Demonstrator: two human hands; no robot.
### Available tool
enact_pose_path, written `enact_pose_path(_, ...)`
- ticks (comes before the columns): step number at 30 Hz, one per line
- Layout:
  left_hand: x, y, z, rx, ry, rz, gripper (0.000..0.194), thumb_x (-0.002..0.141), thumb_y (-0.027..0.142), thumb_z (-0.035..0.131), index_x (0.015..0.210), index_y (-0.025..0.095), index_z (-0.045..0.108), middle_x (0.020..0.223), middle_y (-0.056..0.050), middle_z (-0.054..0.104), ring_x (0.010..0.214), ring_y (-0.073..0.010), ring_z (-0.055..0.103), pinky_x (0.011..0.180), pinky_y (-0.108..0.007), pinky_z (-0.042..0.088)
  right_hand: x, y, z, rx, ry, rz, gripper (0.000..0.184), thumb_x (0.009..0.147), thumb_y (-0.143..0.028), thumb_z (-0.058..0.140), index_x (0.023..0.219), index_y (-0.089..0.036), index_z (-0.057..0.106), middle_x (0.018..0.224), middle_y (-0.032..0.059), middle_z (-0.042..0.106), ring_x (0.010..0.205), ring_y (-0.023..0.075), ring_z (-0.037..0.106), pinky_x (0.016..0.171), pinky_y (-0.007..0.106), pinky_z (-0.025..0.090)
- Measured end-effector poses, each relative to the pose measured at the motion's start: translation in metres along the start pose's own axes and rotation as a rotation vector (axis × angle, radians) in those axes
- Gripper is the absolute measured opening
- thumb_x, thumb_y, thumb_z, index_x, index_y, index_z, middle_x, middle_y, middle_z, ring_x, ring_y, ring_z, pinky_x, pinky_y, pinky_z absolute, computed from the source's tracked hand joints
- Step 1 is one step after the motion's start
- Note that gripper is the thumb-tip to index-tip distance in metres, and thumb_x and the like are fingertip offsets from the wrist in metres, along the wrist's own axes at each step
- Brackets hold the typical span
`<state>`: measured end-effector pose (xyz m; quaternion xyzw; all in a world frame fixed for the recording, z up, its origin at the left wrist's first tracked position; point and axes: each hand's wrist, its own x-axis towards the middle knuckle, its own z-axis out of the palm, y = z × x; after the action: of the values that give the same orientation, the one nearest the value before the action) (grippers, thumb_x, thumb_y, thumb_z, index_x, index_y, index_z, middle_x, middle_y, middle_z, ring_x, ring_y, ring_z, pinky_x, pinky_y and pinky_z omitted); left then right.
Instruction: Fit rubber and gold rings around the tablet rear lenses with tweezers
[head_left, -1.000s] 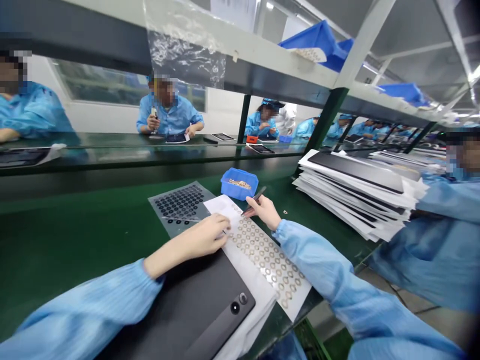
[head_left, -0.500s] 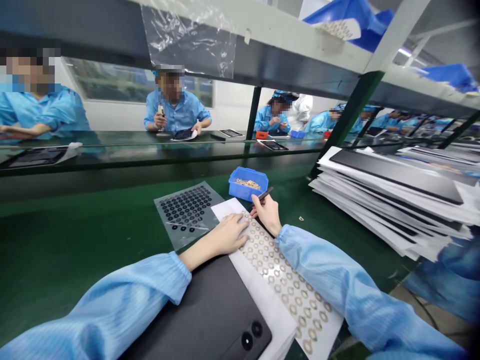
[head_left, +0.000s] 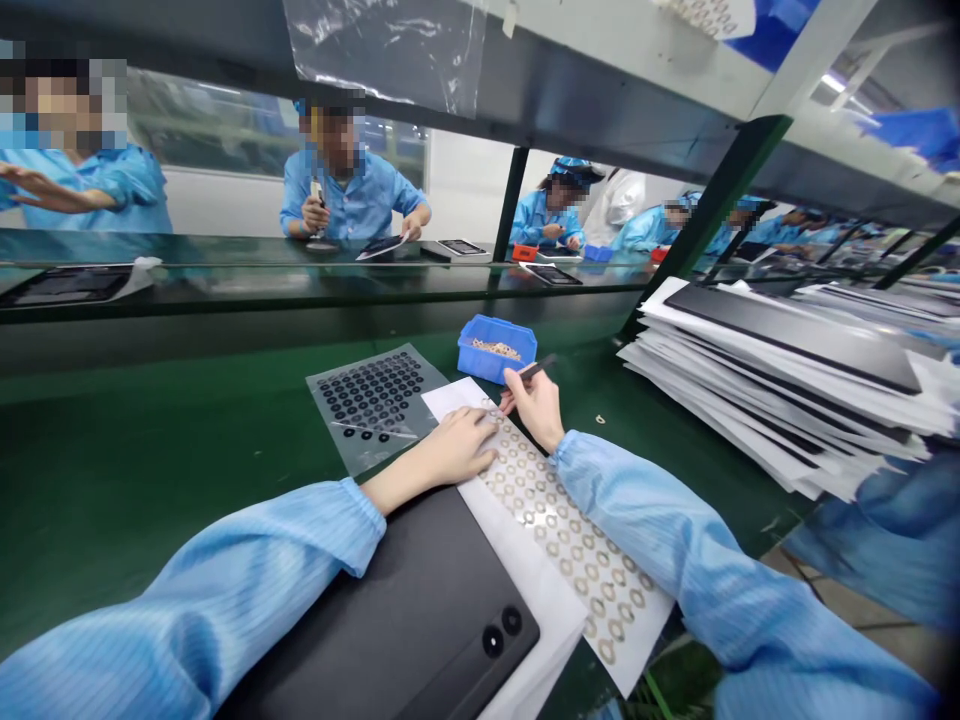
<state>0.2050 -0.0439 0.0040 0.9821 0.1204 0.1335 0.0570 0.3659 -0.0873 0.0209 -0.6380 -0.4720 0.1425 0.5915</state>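
Ring-sticker sheet [head_left: 559, 530] lies under the open left hand [head_left: 450, 450]; the right hand [head_left: 534, 408] pinches a black tool [head_left: 534, 371].

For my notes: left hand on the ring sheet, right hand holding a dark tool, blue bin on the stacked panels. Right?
No: the head view shows the blue bin on the green bench, apart from the stacked panels. Left hand on the ring sheet, right hand holding the dark tool: correct.

Workstation surroundings on green bench mat [head_left: 127, 440]

12 o'clock: blue plastic bin [head_left: 495, 350] of small tan parts. 10 o'clock: translucent grey sheet of black rings [head_left: 367, 400]. 2 o'clock: stacked black panels on white sheets [head_left: 772, 390]. Across the bench: co-worker in blue smock [head_left: 349, 195].
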Motion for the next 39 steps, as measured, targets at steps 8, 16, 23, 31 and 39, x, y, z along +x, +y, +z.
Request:
enact_pose_path(8,0.000,0.005,-0.013,-0.099,0.077,0.001,0.026,0.089,0.019,0.045,0.107,0.006,0.058,0.121,-0.019,0.054,0.117,-0.0290,0.048,0.103,-0.044,0.037,-0.116,-0.062,-0.036,0.298,-0.420,0.416,0.035,0.077,-0.050,0.064,0.074,-0.021,0.045,0.051,-0.0031,0.062,0.037,0.0141,0.060,0.034,0.021,0.048)
enact_pose_path(16,-0.129,0.071,-0.042,-0.258,0.043,0.118,0.028,0.095,0.017,0.038,0.118,0.016,0.054,0.122,-0.009,0.057,0.121,-0.0196,0.047,0.103,-0.033,0.042,-0.181,-0.045,-0.040,0.426,-0.302,0.571,0.034,0.083,-0.050,0.058,0.076,-0.021,0.042,0.052,-0.0038,0.061,0.039,0.0134,0.062,0.035,0.020,0.049)
enact_pose_path(23,-0.142,0.092,-0.048,-0.153,-0.126,0.228,0.033,0.093,0.023,0.044,0.122,0.028,0.057,0.125,-0.007,0.056,0.122,-0.0253,0.045,0.103,-0.044,0.039,-0.184,-0.048,-0.041,0.341,-0.260,0.528,0.032,0.084,-0.050,0.057,0.076,-0.023,0.042,0.048,-0.0046,0.058,0.035,0.0129,0.057,0.034,0.022,0.047)
enact_pose_path(31,-0.137,0.089,-0.049,-0.143,-0.136,0.270,0.032,0.093,0.026,0.046,0.123,0.028,0.057,0.118,-0.006,0.060,0.118,-0.0259,0.046,0.099,-0.042,0.038,-0.184,-0.049,-0.041,0.314,-0.264,0.519,0.031,0.085,-0.050,0.056,0.076,-0.024,0.042,0.045,-0.0050,0.056,0.034,0.0135,0.056,0.034,0.023,0.046)
enact_pose_path(39,-0.137,0.090,-0.048,-0.133,-0.144,0.258,0.033,0.095,0.026,0.042,0.125,0.027,0.055,0.120,-0.006,0.058,0.120,-0.0251,0.043,0.099,-0.043,0.036,-0.184,-0.052,-0.041,0.272,-0.264,0.523,0.029,0.085,-0.048,0.056,0.076,-0.024,0.043,0.042,-0.0051,0.057,0.032,0.0135,0.055,0.034,0.022,0.045)
